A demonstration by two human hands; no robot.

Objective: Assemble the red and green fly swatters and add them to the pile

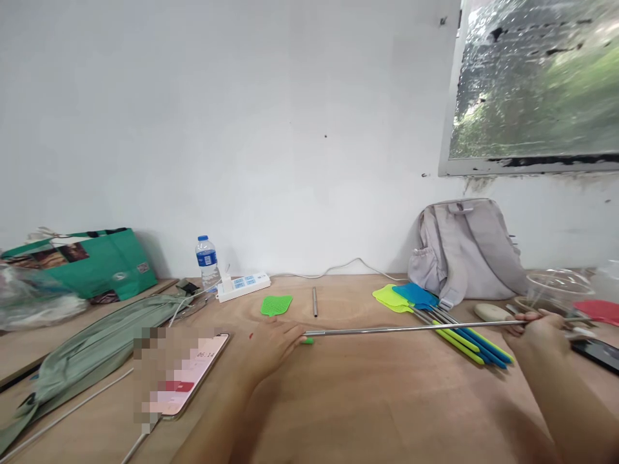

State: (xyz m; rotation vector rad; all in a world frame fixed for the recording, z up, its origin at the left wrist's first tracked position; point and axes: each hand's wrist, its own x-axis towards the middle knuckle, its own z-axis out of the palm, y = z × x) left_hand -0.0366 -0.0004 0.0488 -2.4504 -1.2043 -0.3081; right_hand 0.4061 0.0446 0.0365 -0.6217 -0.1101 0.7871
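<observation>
Head view: we held a thin metal rod (406, 329) level across the frame's centre.
Our left hand (273, 345) pinched its left end, our right hand (536, 325) gripped the right end, above the wooden table (377, 399).

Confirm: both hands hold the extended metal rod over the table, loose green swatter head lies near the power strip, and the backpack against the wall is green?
Not quite. The head view shows the backpack is pale grey, not green. The rest stands: left hand and right hand hold the rod; green swatter head lies near the power strip.
</observation>
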